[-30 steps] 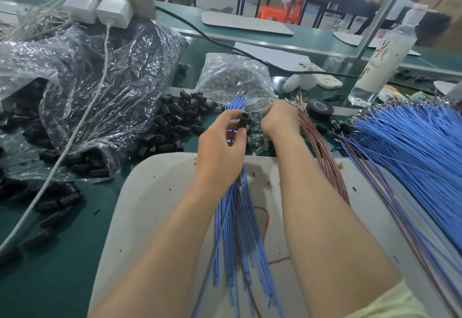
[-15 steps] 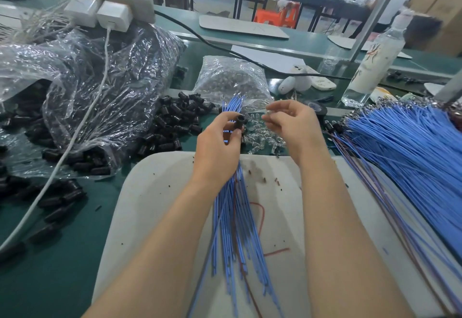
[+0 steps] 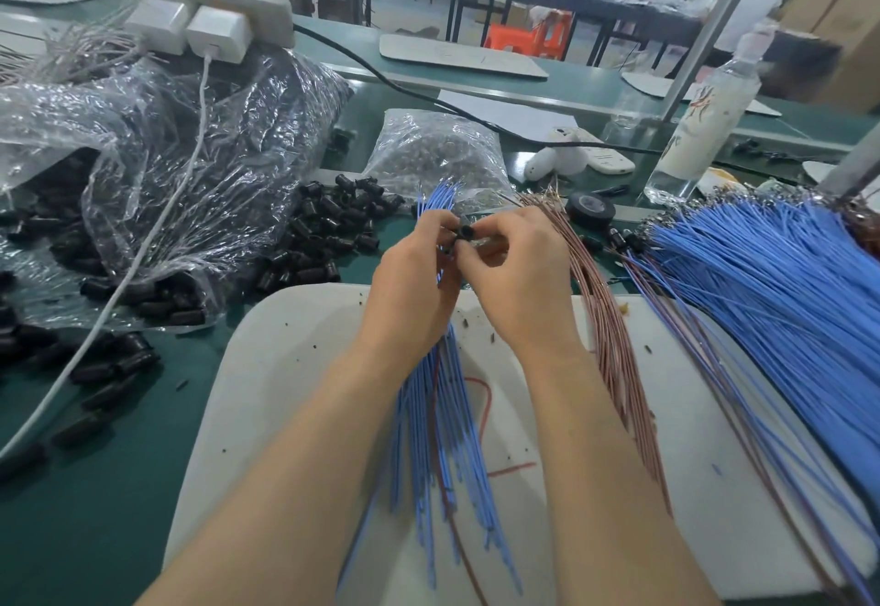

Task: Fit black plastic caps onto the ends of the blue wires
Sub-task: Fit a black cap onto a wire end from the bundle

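Observation:
My left hand point(image 3: 409, 291) grips a bundle of blue wires point(image 3: 443, 415) whose ends fan out above its fingers. A black plastic cap point(image 3: 464, 230) sits between the fingertips of both hands, open end facing up. My right hand point(image 3: 519, 281) pinches the cap from the right with thumb and forefinger. What passes between those fingers is hidden. A bundle of brown wires point(image 3: 614, 367) runs under my right hand and wrist. Loose black caps point(image 3: 328, 234) lie heaped to the left.
Both hands hover over a white board point(image 3: 285, 367) on the green bench. A big heap of blue wires point(image 3: 771, 300) lies right. Crumpled plastic bags point(image 3: 190, 153), a small bag point(image 3: 438, 153), a white cable point(image 3: 143, 248), a tape roll point(image 3: 593, 209) and a bottle point(image 3: 700, 119) surround it.
My right hand came back from the small bag and closed in on the cap at my left fingertips. The brown wires show under it again. My left hand barely moved.

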A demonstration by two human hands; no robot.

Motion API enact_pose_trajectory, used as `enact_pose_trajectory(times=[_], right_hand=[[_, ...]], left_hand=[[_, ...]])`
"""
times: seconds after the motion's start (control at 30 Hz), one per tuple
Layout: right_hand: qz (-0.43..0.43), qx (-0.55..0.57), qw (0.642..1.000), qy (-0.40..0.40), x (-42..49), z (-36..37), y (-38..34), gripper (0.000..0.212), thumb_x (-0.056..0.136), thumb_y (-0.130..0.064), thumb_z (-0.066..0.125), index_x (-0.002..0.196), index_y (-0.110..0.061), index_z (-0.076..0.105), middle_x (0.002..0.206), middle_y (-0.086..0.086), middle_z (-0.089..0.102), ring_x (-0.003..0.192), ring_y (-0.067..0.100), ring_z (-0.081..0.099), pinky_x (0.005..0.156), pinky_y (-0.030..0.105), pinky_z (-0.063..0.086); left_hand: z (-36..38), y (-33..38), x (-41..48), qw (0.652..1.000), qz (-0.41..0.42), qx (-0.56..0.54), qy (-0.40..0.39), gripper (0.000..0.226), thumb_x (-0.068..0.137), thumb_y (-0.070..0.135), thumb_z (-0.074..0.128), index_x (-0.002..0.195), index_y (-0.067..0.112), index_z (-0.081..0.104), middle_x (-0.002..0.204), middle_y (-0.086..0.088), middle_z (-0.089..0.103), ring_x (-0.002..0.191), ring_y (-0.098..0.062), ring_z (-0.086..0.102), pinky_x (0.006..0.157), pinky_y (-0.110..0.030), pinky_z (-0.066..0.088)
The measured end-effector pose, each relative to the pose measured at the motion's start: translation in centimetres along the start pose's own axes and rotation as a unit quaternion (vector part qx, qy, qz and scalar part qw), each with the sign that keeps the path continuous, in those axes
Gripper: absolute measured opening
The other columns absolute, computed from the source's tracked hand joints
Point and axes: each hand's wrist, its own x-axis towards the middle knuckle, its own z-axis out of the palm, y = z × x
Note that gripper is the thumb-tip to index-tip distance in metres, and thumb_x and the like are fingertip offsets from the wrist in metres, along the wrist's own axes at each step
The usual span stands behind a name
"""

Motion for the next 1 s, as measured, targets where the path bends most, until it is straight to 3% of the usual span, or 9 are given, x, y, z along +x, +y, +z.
enact_pose_trajectory(times=[0.23, 0.4, 0.63, 0.8, 1.0], right_hand=[[0.005, -0.001, 1.0, 0.014, -0.2, 0.2, -0.7, 0.011, 0.081, -0.017, 0.072, 0.088, -0.009, 0.066, 0.09, -0.003, 0.049, 0.077, 0.016, 0.057, 0.077, 0.028, 0.047], [0.007, -0.003, 1.0, -0.027, -0.2, -0.1, -1.1, 0.013, 0.08, -0.019, 0.073, 0.083, -0.018, 0.061, 0.093, 0.0, 0.053, 0.081, 0.018, 0.059, 0.079, 0.032, 0.048], [0.007, -0.008, 0.998, -0.062, -0.3, -0.6, -1.3, 0.015, 0.079, -0.021, 0.075, 0.087, -0.015, 0.064, 0.097, 0.002, 0.056, 0.086, 0.021, 0.061, 0.081, 0.041, 0.051], [0.002, -0.022, 0.998, -0.063, -0.3, -0.7, -1.3, 0.011, 0.079, -0.017, 0.071, 0.084, -0.013, 0.062, 0.094, 0.001, 0.054, 0.082, 0.021, 0.059, 0.079, 0.042, 0.051], [0.004, -0.018, 0.996, -0.091, -0.3, -0.9, -1.3, 0.013, 0.08, -0.018, 0.073, 0.089, -0.013, 0.066, 0.099, 0.003, 0.056, 0.084, 0.019, 0.061, 0.082, 0.038, 0.051]], left_hand=[[-0.1, 0.5, -0.3, 0.992, -0.026, 0.115, 0.036, 0.006, 0.084, 0.014, 0.059, 0.085, 0.011, 0.064, 0.083, -0.003, 0.067, 0.078, -0.025, 0.06, 0.072, -0.04, 0.049], [-0.3, 0.6, 0.0, 0.993, -0.051, 0.086, 0.063, 0.021, 0.082, 0.007, 0.055, 0.063, 0.017, 0.05, 0.059, 0.002, 0.054, 0.058, -0.021, 0.047, 0.056, -0.033, 0.038], [-0.7, -0.1, 0.3, 0.996, -0.041, 0.061, 0.057, 0.016, 0.082, 0.005, 0.061, 0.068, 0.014, 0.056, 0.063, -0.004, 0.063, 0.064, -0.027, 0.058, 0.06, -0.035, 0.046], [-0.5, 0.0, 0.0, 0.999, -0.044, 0.0, 0.031, 0.013, 0.081, 0.0, 0.059, 0.081, 0.013, 0.062, 0.073, 0.002, 0.068, 0.072, -0.019, 0.064, 0.069, -0.034, 0.053], [-0.8, -0.3, 0.1, 0.999, -0.008, 0.034, 0.039, 0.011, 0.079, -0.004, 0.054, 0.08, 0.006, 0.06, 0.075, -0.005, 0.069, 0.073, -0.027, 0.063, 0.069, -0.042, 0.052]])
